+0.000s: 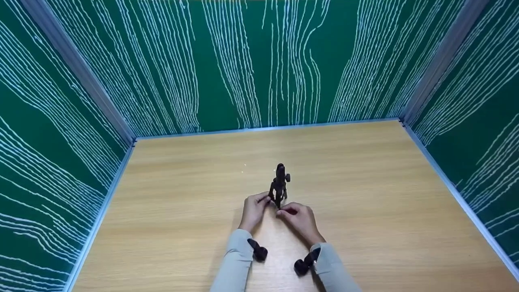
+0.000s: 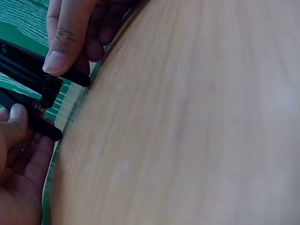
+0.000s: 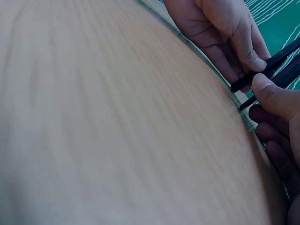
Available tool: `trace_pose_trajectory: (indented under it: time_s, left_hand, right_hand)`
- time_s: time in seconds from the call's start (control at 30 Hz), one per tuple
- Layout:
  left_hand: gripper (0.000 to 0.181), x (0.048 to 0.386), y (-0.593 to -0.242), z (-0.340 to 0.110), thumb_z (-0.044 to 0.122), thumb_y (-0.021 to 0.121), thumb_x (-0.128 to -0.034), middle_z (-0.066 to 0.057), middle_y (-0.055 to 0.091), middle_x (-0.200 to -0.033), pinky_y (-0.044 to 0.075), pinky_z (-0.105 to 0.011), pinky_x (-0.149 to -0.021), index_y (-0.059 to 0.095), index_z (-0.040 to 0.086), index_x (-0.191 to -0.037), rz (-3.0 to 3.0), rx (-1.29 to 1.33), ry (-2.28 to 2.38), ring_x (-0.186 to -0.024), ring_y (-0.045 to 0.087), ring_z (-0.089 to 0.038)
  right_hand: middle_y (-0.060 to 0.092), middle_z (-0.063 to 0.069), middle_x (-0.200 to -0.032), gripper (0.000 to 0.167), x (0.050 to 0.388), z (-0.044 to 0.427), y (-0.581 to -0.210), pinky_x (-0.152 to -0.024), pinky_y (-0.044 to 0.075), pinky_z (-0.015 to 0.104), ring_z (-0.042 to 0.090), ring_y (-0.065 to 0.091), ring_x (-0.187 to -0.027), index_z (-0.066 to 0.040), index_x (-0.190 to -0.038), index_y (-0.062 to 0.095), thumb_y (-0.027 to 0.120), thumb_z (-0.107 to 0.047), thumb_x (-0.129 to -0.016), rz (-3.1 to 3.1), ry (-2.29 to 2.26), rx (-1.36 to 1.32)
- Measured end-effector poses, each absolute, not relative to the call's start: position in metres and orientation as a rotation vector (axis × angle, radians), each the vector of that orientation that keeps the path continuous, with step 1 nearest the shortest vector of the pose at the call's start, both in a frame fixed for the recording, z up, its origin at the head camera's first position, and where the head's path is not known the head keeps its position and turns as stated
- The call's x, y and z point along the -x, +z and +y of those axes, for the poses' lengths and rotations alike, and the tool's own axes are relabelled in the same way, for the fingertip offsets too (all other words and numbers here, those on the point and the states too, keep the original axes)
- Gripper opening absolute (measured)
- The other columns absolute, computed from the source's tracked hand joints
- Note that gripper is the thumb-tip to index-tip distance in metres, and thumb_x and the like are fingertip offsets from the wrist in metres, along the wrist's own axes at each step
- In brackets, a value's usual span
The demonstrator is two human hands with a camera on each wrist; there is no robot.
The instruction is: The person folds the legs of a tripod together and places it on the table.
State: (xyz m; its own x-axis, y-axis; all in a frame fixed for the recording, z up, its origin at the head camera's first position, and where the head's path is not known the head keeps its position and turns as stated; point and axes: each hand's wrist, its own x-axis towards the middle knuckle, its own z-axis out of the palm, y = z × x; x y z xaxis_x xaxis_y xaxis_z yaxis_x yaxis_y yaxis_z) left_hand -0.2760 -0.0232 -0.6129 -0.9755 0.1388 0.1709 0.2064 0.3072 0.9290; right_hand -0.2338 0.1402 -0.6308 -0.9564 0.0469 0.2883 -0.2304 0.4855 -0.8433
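Observation:
A small black tripod [image 1: 279, 182] stands near the middle of the table, with its knob jutting out to the right. My left hand [image 1: 255, 209] pinches one of its legs between thumb and fingers. From the other side, my right hand [image 1: 300, 219] pinches another leg low down. In the left wrist view the black legs [image 2: 28, 68] spread apart, my left hand [image 2: 21, 164] at the lower left and my right hand [image 2: 75, 33] above. The right wrist view shows my right thumb pressed against a dark leg [image 3: 281, 56], close to the left hand [image 3: 225, 33].
The wooden table [image 1: 182, 182] is bordered by pale blue rails and green walls [image 1: 259, 61] with white wavy lines. Tiny white specks [image 1: 243, 168] lie left of the tripod. A black wrist camera [image 1: 259, 251] is strapped at each grey sleeve cuff.

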Motion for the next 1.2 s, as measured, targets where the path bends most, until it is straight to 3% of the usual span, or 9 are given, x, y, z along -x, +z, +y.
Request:
trace_pose_trajectory:
  time_s: [0.47,0.97,1.1,1.2]
  left_hand:
    - [0.020,0.279,-0.614,-0.022,0.002,0.059,-0.0918,-0.017,0.071,-0.109,0.054,-0.033,-0.093,0.071,-0.001,-0.108,-2.501,0.321,-1.821,-0.105,0.067,-0.029]
    - [0.019,0.270,-0.608,-0.023,0.004,0.061,-0.0917,-0.016,0.071,-0.108,0.051,-0.034,-0.095,0.070,-0.002,-0.108,-2.409,0.329,-1.835,-0.106,0.065,-0.029]
    - [0.025,0.256,-0.590,-0.022,-0.003,0.060,-0.0901,-0.022,0.067,-0.112,0.054,-0.035,-0.090,0.064,-0.007,-0.114,-2.341,0.307,-1.940,-0.104,0.064,-0.036]
    - [0.028,0.255,-0.599,-0.020,-0.003,0.061,-0.0895,-0.025,0.065,-0.113,0.056,-0.031,-0.084,0.062,-0.008,-0.117,-2.309,0.255,-1.986,-0.102,0.063,-0.037]
  right_hand:
    - [0.075,0.002,-0.089,0.015,0.234,0.138,-0.630,-0.081,0.055,0.034,0.020,0.070,-0.085,-0.013,-0.081,0.076,0.082,-0.025,-0.073,-2.487,1.371,-0.216]
    - [0.076,0.004,-0.088,0.014,0.235,0.142,-0.632,-0.081,0.056,0.026,0.018,0.071,-0.086,-0.011,-0.086,0.077,0.079,-0.020,-0.076,-2.352,1.578,-0.237]
    - [0.075,0.007,-0.092,0.017,0.235,0.144,-0.631,-0.084,0.055,0.027,0.024,0.071,-0.090,-0.009,-0.090,0.076,0.079,-0.019,-0.077,-2.325,1.640,-0.193]
    - [0.075,0.009,-0.094,0.019,0.235,0.145,-0.629,-0.085,0.055,0.026,0.025,0.070,-0.092,-0.007,-0.093,0.076,0.078,-0.018,-0.078,-2.307,1.677,-0.125]
